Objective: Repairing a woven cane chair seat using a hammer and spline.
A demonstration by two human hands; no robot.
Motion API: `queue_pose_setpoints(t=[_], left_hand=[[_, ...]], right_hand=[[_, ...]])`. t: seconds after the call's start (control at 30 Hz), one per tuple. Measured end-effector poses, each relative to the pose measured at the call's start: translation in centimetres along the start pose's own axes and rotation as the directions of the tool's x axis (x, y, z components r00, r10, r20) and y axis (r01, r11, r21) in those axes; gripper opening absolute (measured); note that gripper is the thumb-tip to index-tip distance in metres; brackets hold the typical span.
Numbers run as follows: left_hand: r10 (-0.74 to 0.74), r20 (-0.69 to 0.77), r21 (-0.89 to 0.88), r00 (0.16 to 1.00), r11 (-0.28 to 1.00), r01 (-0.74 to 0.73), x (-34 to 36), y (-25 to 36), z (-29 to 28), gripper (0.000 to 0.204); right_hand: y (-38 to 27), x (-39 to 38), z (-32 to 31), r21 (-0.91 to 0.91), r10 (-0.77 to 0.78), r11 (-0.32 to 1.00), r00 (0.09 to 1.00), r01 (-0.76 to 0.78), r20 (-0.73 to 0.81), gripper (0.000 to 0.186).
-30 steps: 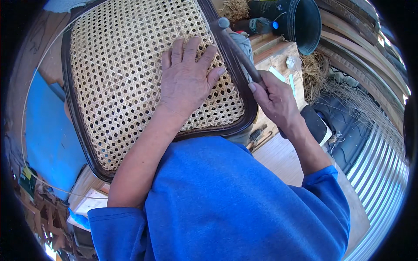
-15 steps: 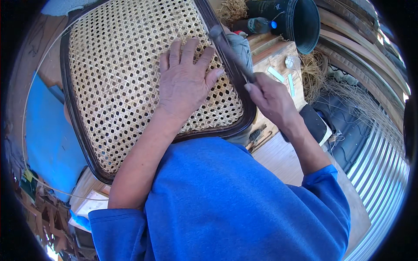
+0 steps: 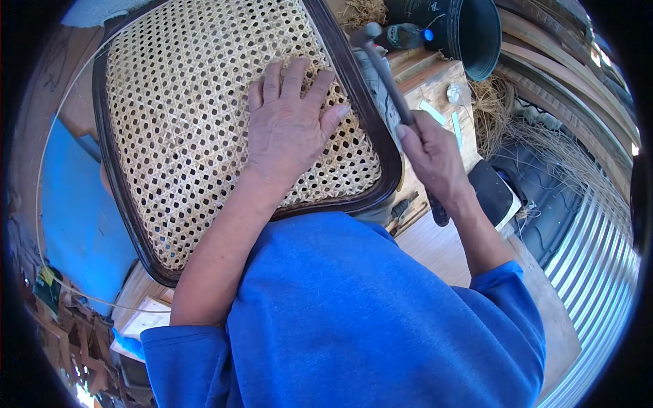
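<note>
L hand [image 3: 289, 129] flat, open on cane seat [image 3: 204, 122]; R hand [image 3: 435, 160] grips hammer [image 3: 394, 95] just beside frame.

Your left hand [image 3: 289, 129] lies flat on the woven cane panel [image 3: 190, 122], toward its right side, inside the frame [image 3: 381, 146] that runs around it. Your right hand [image 3: 435, 160] sits just right of that frame, gripping a hammer [image 3: 388, 75] whose head rises behind it, above the frame's far right corner. A bucket [image 3: 469, 34] stands farther back on the right, and the workbench [image 3: 435, 88] lies beneath the hammer.
</note>
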State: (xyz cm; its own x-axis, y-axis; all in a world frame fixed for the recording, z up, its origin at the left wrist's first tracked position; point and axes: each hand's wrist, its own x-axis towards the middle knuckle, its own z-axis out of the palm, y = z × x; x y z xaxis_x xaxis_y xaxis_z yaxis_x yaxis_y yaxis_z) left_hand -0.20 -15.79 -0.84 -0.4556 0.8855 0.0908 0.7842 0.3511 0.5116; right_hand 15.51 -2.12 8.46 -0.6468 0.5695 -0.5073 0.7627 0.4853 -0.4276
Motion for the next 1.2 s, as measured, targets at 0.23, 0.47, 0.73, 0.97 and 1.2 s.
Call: queue_pose_setpoints(t=[0.23,0.47,0.73,0.97,1.2], left_hand=[[-0.025,0.021,0.094,0.999,0.995,0.023,2.1,-0.7,0.8,0.06],[0.119,0.009,0.197,0.993,0.973,-0.119,0.6,1.3,0.5,0.061],[0.198,0.059,0.115,0.978,0.972,-0.204,-1.7,2.9,-1.2,0.058],[0.185,0.055,-0.01,0.981,0.983,-0.185,-4.1,2.1,-0.8,0.055],[0.199,0.064,-0.038,0.978,0.98,-0.197,-3.8,2.2,-1.2,0.053]], right_hand=[[5.4,-4.5,3.4,0.234,0.138,0.969,0.963,-0.083,-0.23,0.022],[10.5,-9.5,8.8,0.253,0.395,0.906,0.895,-0.34,-0.21,0.027],[8.4,-8.8,6.6,0.376,0.278,0.906,0.943,-0.194,-0.182,0.026],[3.7,-4.7,0.8,0.023,-0.068,0.997,0.997,0.067,0.038,0.031],[2.6,-2.9,0.3,-0.126,-0.122,0.983,0.989,0.132,0.08,0.031]])
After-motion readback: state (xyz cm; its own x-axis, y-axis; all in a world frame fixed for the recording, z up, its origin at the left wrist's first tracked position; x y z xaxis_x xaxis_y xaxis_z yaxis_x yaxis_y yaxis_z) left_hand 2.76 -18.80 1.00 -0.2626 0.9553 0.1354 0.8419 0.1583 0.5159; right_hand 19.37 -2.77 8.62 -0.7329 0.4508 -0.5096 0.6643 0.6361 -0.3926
